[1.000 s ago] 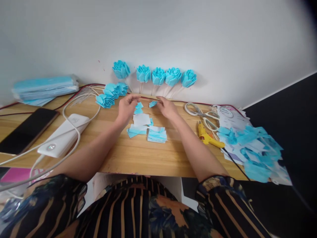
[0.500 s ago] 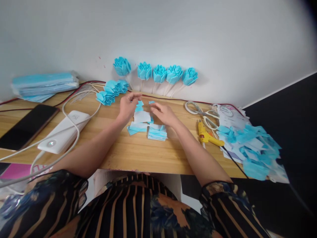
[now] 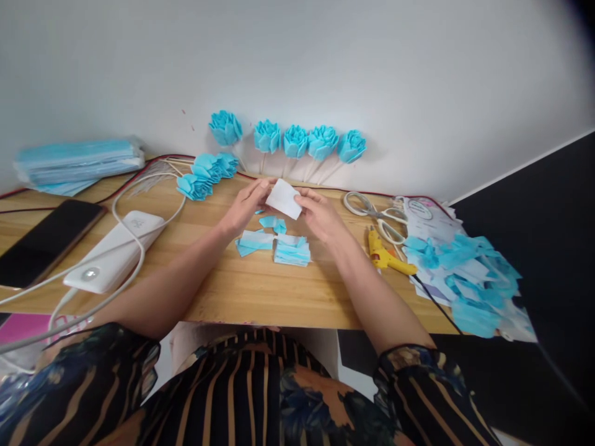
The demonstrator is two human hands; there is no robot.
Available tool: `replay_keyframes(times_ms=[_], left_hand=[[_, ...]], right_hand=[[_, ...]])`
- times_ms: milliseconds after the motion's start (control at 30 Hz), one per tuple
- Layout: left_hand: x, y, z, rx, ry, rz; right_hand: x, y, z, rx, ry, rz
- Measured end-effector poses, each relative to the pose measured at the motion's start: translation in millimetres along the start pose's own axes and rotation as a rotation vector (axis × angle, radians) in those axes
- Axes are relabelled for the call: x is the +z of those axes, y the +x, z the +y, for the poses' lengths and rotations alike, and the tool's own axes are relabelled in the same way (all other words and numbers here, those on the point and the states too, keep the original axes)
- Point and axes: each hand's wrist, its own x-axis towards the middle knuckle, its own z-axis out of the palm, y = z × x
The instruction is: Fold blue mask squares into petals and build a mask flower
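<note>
A small white fabric piece (image 3: 284, 198) is held up over the table between my two hands. My left hand (image 3: 247, 205) pinches its left edge. On its right edge, the thumb and fingers of my right hand (image 3: 318, 212) are closed. Just below lie small blue scraps (image 3: 272, 223) on the wood. Nearer to me are a blue and white piece (image 3: 255, 241) and a neat stack of cut blue pieces (image 3: 292, 251). Blue fabric flowers on sticks (image 3: 295, 141) lean against the wall behind, and several more flowers (image 3: 207, 168) lie on the table.
On the left are a phone (image 3: 49, 241), a white power bank (image 3: 116, 251) with a looping cable, and a pack of blue masks (image 3: 81, 162). To the right lie scissors (image 3: 379, 215), a yellow glue gun (image 3: 388, 255) and a heap of blue offcuts (image 3: 474, 279). A wall (image 3: 297, 62) stands behind.
Both hands were apart over the pieces, and the white piece lay flat on the table. Now it is lifted and gripped at both sides, uncovering scraps beneath.
</note>
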Motion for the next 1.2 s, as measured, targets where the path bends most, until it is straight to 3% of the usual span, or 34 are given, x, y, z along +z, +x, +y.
replay_keyframes(times_ms=[100,200,300,433,500,567,700,833,1000,1200], left_hand=[[1.2,-1,2,-0.026,-0.044,-0.069],[1.6,-2,7,0.001,0.001,-0.030],[7.7,-8,17,0.043,0.072,-0.014],[27.4,-19,30,-0.060,0.129,-0.164],[36.6,-22,33,-0.144,0.065,-0.203],[41.1,-21,32,-0.217,-0.018,-0.172],[35.2,-16,27,-0.266,-0.039,-0.089],[28.2,-18,23,-0.235,0.020,-0.134],[30.4,-24,24,-0.203,0.130,-0.202],[25.2,-28,28,-0.145,0.193,-0.204]], right_hand=[[-9,-7,-2,0.033,0.077,0.069],[-21,-17,-7,-0.044,0.017,0.153],[-26,-31,-16,-0.202,-0.212,0.266],[-17,-51,-22,-0.557,-0.623,0.360],[-10,-59,-20,-0.707,-0.809,0.338],[-6,-66,-18,-0.762,-0.925,0.253],[-10,-77,-23,-0.654,-0.871,0.133],[-19,-73,-29,-0.390,-0.569,0.192],[-11,-52,-26,-0.152,-0.357,0.067],[4,-42,-21,-0.193,-0.273,0.233]])
